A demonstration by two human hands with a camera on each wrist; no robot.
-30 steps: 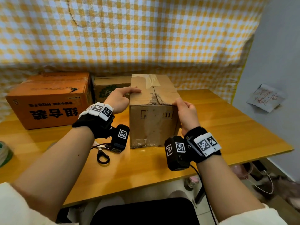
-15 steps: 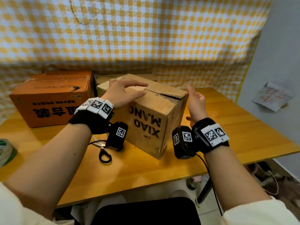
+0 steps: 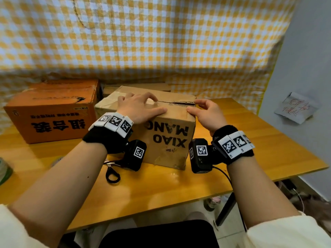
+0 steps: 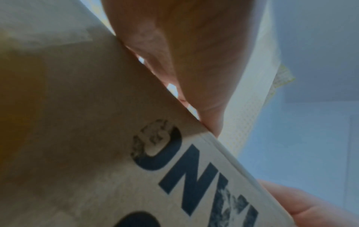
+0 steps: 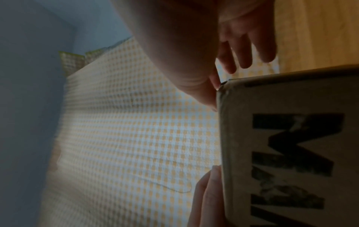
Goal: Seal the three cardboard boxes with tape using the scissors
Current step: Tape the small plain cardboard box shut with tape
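Your left hand [image 3: 141, 110] lies flat, right hand [image 3: 206, 113] loose, on the brown box [image 3: 168, 140]; its seam [image 3: 177, 102] runs left-right (scissors [image 3: 112, 171] nearer your left).

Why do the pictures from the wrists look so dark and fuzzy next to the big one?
Head view: bright and mostly sharp, edges bowed by the wide lens. Left wrist view: the brown box sits too close, so it blurs and shades the lens. Right wrist view: dim, the right hand a dark, soft shape.
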